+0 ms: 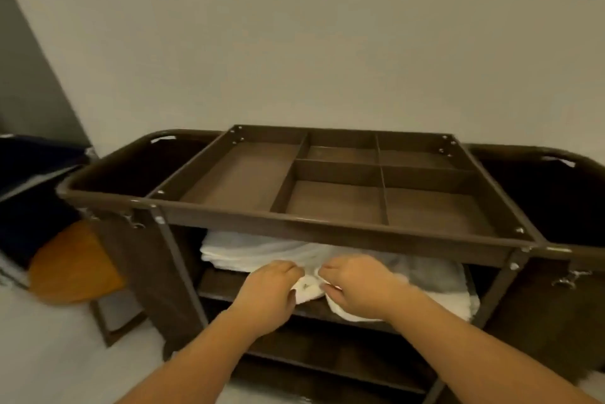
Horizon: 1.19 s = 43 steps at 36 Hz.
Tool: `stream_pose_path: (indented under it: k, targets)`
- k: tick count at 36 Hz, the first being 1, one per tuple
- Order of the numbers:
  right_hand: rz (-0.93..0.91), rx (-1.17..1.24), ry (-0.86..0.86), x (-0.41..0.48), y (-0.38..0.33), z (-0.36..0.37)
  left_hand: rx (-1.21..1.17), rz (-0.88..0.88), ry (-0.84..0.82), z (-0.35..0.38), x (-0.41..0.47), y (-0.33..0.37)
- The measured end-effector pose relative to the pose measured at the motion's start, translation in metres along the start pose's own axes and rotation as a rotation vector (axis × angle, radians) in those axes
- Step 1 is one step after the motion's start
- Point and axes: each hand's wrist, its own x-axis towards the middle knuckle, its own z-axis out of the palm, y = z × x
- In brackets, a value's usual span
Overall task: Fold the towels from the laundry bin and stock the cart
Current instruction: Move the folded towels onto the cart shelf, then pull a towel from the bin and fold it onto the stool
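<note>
A brown housekeeping cart [343, 233] stands against the wall, its top a divided tray [340, 171] with bare compartments. On the shelf under the tray lie white towels [248, 248], stacked at the left and bunched at the right. My left hand [271, 286] and my right hand [357, 282] reach into this shelf side by side, and each grips the front edge of a white towel [309, 290] between them. The towel's right part [435, 276] spreads over the shelf.
Dark fabric bags hang at the cart's left end [137, 168] and right end [550, 194]. An orange object [72, 269] and a dark bin [29, 187] sit at the far left on the pale floor. Lower cart shelves [327, 358] show below my arms.
</note>
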Motion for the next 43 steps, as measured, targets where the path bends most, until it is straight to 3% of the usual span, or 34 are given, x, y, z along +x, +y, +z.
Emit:
stream_pose_path:
  k: [10,14,19,28,43]
  targets:
    - [-0.161,0.210,0.321,0.080,-0.081,-0.134,0.087,-0.545,0.217,-0.171,-0.115,-0.052]
    - [-0.165,0.423,0.307,0.097,-0.139,-0.145,0.036,-0.767,0.308,-0.200,-0.177,-0.064]
    - [-0.161,0.584,0.186,0.116,-0.209,-0.140,-0.065,-0.919,0.412,-0.213,-0.251,-0.092]
    - [-0.230,0.483,0.108,0.183,-0.312,-0.136,-0.206,-1.001,0.548,-0.212,-0.336,-0.178]
    - [-0.193,0.515,-0.019,0.325,-0.454,-0.127,-0.255,-1.065,0.503,-0.231,-0.416,-0.363]
